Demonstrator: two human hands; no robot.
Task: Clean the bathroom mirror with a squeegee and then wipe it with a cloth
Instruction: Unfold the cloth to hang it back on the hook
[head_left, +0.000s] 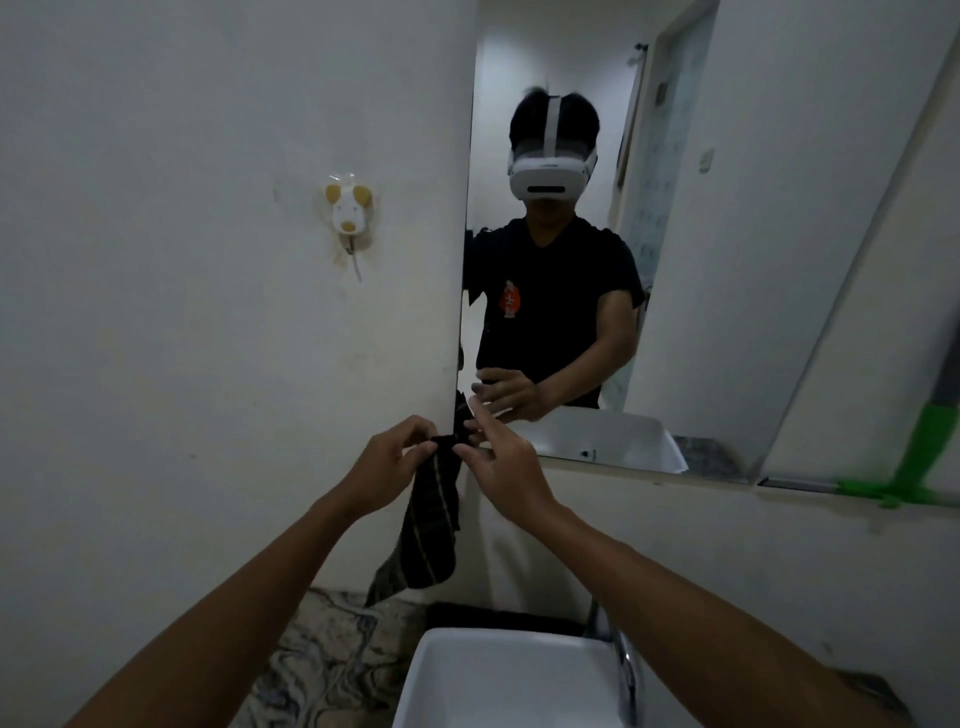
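A dark striped cloth (428, 525) hangs down in front of the wall, just below the mirror's lower left corner. My left hand (387, 467) pinches its top edge. My right hand (501, 462) grips the same top edge from the right, with the index finger stretched toward the mirror (737, 218). The mirror fills the upper right and reflects a person in a dark shirt with a headset. A green squeegee (914, 467) leans at the mirror's lower right edge, on a narrow ledge, far from both hands.
A white basin (467, 680) sits directly below my arms, with a chrome tap (621, 660) at its right side. The marbled countertop (322, 654) lies to the left. A small dog-shaped wall hook (349, 213) is stuck on the white wall at the left.
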